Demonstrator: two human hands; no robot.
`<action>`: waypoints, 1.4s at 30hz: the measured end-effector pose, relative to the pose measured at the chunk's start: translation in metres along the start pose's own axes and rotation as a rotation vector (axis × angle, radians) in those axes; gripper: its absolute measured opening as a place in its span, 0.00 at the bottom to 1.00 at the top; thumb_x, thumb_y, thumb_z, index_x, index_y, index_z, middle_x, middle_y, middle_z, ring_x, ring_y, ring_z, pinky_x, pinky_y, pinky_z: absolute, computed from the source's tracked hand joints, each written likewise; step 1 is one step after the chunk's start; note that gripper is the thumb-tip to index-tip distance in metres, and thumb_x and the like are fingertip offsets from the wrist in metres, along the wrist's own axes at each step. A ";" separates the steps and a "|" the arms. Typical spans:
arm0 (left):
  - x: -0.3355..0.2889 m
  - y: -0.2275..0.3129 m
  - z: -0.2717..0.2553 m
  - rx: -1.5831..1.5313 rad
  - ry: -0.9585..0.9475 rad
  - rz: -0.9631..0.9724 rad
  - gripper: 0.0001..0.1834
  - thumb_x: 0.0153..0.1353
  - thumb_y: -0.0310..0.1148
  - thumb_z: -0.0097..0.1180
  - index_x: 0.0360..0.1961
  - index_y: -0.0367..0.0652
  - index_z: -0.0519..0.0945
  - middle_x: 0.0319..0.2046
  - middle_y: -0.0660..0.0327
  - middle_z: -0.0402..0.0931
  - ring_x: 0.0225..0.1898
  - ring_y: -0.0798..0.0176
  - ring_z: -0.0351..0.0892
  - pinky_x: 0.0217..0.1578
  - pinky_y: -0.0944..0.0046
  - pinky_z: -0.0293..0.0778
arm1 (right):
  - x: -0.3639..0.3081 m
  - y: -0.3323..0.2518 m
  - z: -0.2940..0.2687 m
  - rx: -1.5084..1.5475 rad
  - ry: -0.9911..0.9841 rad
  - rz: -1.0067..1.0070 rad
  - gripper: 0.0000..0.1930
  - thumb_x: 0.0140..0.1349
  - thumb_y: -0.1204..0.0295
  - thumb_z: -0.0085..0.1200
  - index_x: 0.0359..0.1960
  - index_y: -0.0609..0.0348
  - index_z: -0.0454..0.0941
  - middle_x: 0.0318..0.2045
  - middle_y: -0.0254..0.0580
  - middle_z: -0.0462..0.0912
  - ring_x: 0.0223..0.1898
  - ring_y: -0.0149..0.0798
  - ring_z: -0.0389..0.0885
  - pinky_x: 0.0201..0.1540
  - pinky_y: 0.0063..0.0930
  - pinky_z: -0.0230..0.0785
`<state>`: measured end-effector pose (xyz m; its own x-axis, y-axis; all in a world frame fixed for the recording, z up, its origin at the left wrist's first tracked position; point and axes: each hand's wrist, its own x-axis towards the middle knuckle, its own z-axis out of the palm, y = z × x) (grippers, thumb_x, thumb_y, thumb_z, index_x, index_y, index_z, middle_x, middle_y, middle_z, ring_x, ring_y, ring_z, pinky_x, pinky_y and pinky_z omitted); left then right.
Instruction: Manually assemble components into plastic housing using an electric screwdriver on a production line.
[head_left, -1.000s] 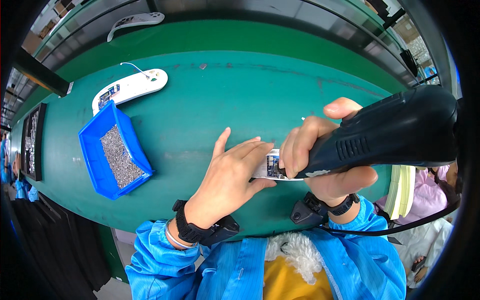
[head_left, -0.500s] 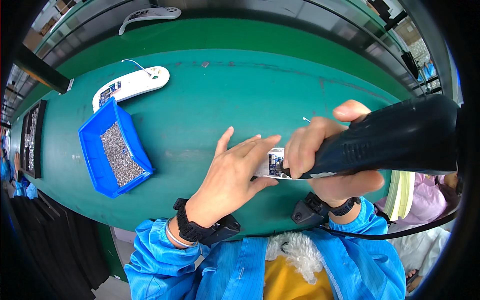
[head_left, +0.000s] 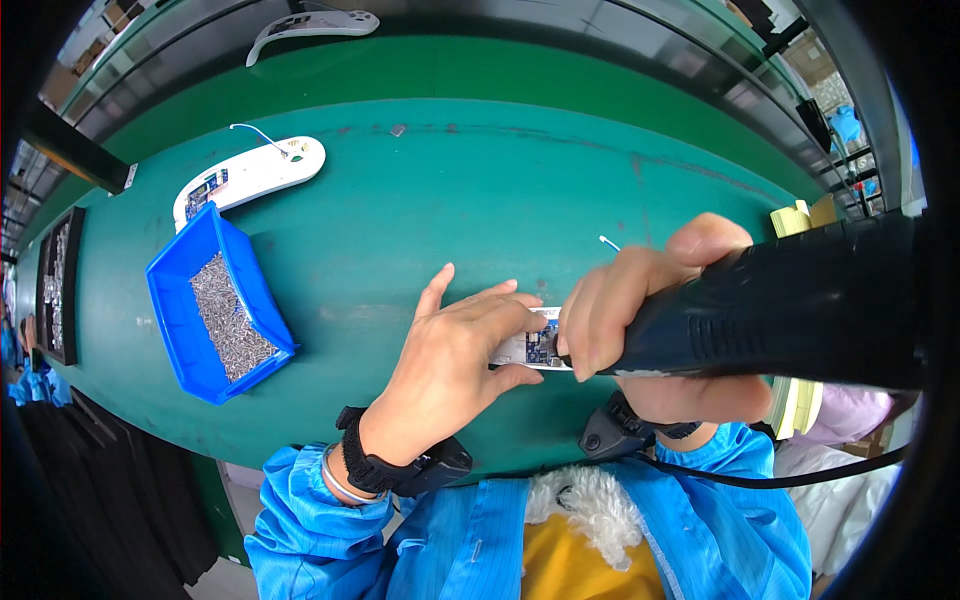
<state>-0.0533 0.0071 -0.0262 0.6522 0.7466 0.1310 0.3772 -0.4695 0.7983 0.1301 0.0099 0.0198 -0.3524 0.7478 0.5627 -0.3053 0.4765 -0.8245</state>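
My right hand [head_left: 620, 305] is wrapped round a thick black power screwdriver [head_left: 770, 315], which lies almost level and points left. Its tip is at the blue circuit board [head_left: 541, 345], though the fingers partly hide the contact. That board sits in a white plastic housing [head_left: 510, 352] on the green bench. At the housing's left end, my left hand [head_left: 440, 350] grips its edges between thumb and fingers, with the index finger lifted away. The housing's right part is hidden under my right hand and the tool. A short white wire end [head_left: 609, 243] sticks out beyond my right hand.
A blue bin [head_left: 170, 300] of small metal screws [head_left: 230, 318] stands on the left. Behind it lies another white housing [head_left: 265, 172] with a board and wire. A dark tray [head_left: 60, 285] is at the far left; yellowish pads [head_left: 797, 407] are stacked at the right edge.
The whole view has shifted slightly. My left fingers have drawn back a little, baring more of the board's far edge. Both hands keep their holds, and the screwdriver looks slightly more level.
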 end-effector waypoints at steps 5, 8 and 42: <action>0.000 0.000 0.000 -0.017 0.025 -0.003 0.23 0.37 0.30 0.66 0.39 0.44 0.75 0.43 0.60 0.75 0.53 0.56 0.69 0.58 0.43 0.47 | -0.006 -0.003 -0.002 -0.034 -0.141 0.093 0.43 0.46 0.37 0.48 0.52 0.59 0.51 0.19 0.44 0.73 0.17 0.35 0.73 0.23 0.26 0.70; 0.001 0.000 0.000 -0.010 0.022 -0.010 0.23 0.37 0.30 0.66 0.39 0.43 0.75 0.43 0.58 0.75 0.53 0.55 0.69 0.56 0.44 0.52 | -0.008 -0.005 0.001 -0.078 -0.113 0.124 0.42 0.47 0.37 0.48 0.52 0.58 0.51 0.18 0.43 0.72 0.17 0.35 0.73 0.23 0.26 0.69; 0.002 -0.009 0.005 -0.163 0.048 0.091 0.22 0.38 0.26 0.64 0.38 0.38 0.73 0.39 0.50 0.75 0.47 0.45 0.71 0.49 0.49 0.66 | -0.006 0.010 0.011 0.022 -0.064 -0.012 0.44 0.45 0.37 0.49 0.54 0.55 0.48 0.19 0.41 0.71 0.16 0.35 0.73 0.22 0.26 0.68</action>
<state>-0.0520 0.0103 -0.0367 0.6448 0.7284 0.2317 0.2040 -0.4562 0.8662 0.1193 0.0055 0.0086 -0.4040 0.7109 0.5757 -0.3287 0.4744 -0.8166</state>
